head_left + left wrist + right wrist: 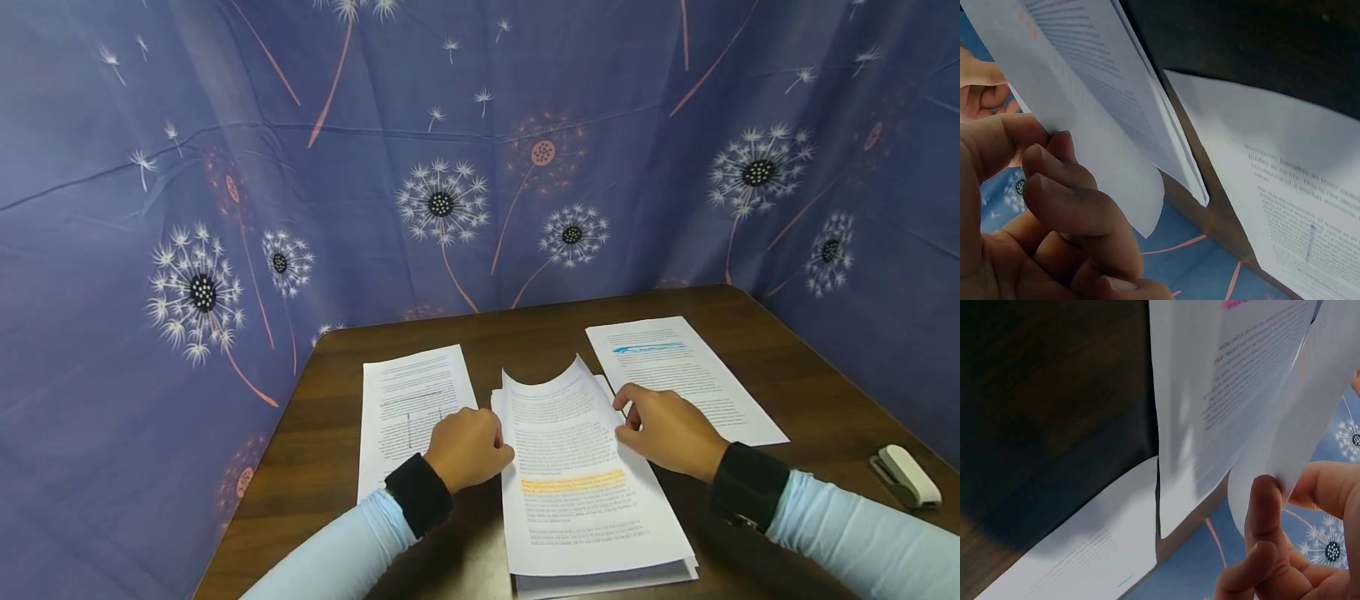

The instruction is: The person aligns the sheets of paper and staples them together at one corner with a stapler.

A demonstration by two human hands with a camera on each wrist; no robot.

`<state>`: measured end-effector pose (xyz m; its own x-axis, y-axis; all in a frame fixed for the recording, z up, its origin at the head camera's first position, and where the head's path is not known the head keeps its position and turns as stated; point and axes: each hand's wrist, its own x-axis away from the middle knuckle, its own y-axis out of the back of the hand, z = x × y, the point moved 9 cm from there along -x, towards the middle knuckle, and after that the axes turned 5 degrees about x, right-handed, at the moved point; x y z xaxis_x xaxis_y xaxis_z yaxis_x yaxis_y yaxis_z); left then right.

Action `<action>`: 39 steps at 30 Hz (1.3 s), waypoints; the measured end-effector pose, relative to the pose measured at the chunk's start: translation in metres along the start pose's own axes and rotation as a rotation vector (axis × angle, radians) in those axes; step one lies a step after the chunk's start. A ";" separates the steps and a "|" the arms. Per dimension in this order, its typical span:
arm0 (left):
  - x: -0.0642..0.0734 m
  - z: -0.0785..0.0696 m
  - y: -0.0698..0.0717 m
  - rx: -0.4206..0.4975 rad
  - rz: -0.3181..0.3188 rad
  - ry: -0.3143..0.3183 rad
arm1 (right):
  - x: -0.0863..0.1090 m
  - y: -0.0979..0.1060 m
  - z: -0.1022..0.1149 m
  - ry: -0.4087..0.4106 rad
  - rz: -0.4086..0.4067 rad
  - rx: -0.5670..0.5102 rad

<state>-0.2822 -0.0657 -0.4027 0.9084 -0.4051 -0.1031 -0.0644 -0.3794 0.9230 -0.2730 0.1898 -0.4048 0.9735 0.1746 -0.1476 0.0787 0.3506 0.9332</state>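
Both hands hold up a printed sheet (570, 517) with an orange highlighted band, over a stack of papers (607, 581) at the table's middle. My left hand (468, 450) pinches the sheet's left edge; in the left wrist view its thumb and curled fingers (1069, 200) grip the paper. On the right edge, my right hand (667, 429) pinches the same sheet between thumb and finger, as the right wrist view shows at the paper's edge (1291, 437). The sheet's far end curls upward. Beneath it, a page with a pink mark (1233, 303) tops the stack.
Left of the stack lies a page with blue pen lines (412, 396). To the right is a page with a blue highlighted stroke (675, 367). A white stapler (907, 475) sits near the wooden table's (540, 329) right edge. A dandelion-patterned cloth (360, 208) hangs behind.
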 end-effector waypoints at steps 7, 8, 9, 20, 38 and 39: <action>0.001 -0.002 -0.008 -0.010 0.026 0.011 | 0.002 -0.011 -0.002 -0.033 0.052 -0.010; 0.000 -0.002 -0.008 -0.017 0.027 0.009 | 0.003 -0.012 -0.002 -0.043 0.061 -0.013; 0.000 -0.002 -0.009 -0.021 0.029 0.009 | 0.003 -0.013 -0.002 -0.051 0.070 -0.014; 0.000 -0.001 -0.017 -0.040 0.063 0.007 | 0.005 -0.024 -0.003 -0.086 0.124 -0.011; -0.003 0.009 -0.034 -0.082 0.138 0.036 | 0.005 -0.040 -0.012 -0.122 0.164 0.023; -0.004 0.010 -0.034 -0.081 0.143 0.039 | 0.005 -0.041 -0.012 -0.122 0.163 0.025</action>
<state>-0.2872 -0.0594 -0.4369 0.9079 -0.4169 0.0442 -0.1621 -0.2518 0.9541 -0.2736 0.1877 -0.4477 0.9925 0.1137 0.0450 -0.0778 0.3037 0.9496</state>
